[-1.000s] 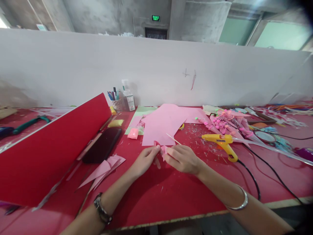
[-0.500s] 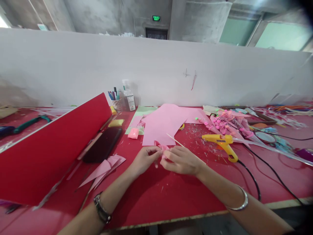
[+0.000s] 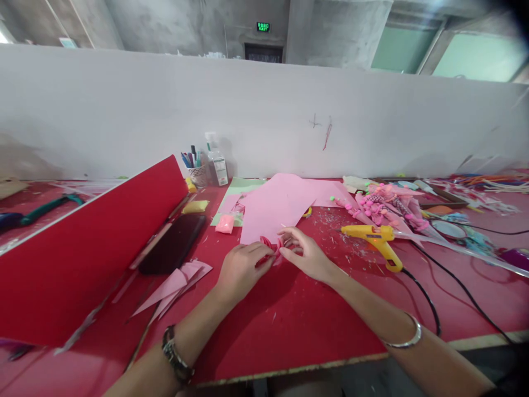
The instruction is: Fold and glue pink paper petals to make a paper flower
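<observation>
My left hand (image 3: 243, 269) pinches the left side of a small pink piece with curled, darker pink loops (image 3: 266, 241), just above the red tabletop. From the other side, the thumb and fingertips of my right hand (image 3: 305, 255) close on the same piece. Fingers cover much of it, so I cannot tell whether it is paper or ribbon. A thin pale stick (image 3: 343, 271) lies under my right hand, mostly hidden. Just beyond both hands are large pink paper sheets (image 3: 268, 215). Folded pink paper triangles (image 3: 177, 284) rest left of my left hand.
A yellow hot glue gun (image 3: 374, 237) lies at right, its black cord (image 3: 427, 300) trailing to the table edge. Behind it is a heap of pink decorated cones (image 3: 388, 207). A slanted red board (image 3: 95, 248) and a black phone (image 3: 173, 245) stand at left.
My right hand has shifted slightly up and opened its curled fingers more. My left hand has turned over the piece, whose darker loops now show more between the hands.
</observation>
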Demonstrator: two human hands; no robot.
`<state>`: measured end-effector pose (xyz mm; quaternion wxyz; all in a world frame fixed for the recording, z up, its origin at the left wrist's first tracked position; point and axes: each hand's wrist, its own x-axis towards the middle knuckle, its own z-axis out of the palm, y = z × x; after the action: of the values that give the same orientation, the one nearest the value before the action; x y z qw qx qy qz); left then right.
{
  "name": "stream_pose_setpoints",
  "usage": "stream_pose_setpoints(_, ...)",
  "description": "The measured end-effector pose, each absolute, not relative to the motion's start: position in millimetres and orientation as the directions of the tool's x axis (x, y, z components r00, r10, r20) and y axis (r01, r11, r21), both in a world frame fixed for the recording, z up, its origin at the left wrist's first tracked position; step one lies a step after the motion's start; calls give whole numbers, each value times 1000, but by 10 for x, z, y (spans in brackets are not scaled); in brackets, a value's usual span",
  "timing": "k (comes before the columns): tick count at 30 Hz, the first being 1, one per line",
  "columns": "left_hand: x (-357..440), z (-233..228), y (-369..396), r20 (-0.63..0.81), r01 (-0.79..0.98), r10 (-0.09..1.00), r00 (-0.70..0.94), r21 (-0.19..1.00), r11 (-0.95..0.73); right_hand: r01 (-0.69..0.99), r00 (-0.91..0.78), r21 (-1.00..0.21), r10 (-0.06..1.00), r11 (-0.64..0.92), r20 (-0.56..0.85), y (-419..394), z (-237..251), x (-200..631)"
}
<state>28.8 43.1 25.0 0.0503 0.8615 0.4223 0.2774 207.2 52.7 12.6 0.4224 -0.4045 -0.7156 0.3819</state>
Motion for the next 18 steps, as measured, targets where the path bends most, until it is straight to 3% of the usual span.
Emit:
stream_pose_setpoints(4, 299, 266, 441, 402, 688, 768, 498, 356, -632, 226, -312, -917, 916, 330, 253, 556, 96, 2077)
stream_pose_setpoints(13, 289, 303, 457, 224, 569, 858, 462, 667, -481, -34, -417, -962, 871, 270, 259, 585, 94, 2118)
stream_pose_setpoints(18, 286, 293, 468, 180, 468, 859, 478, 776, -423, -55, -431, -965, 865, 258, 255, 588, 105, 2121)
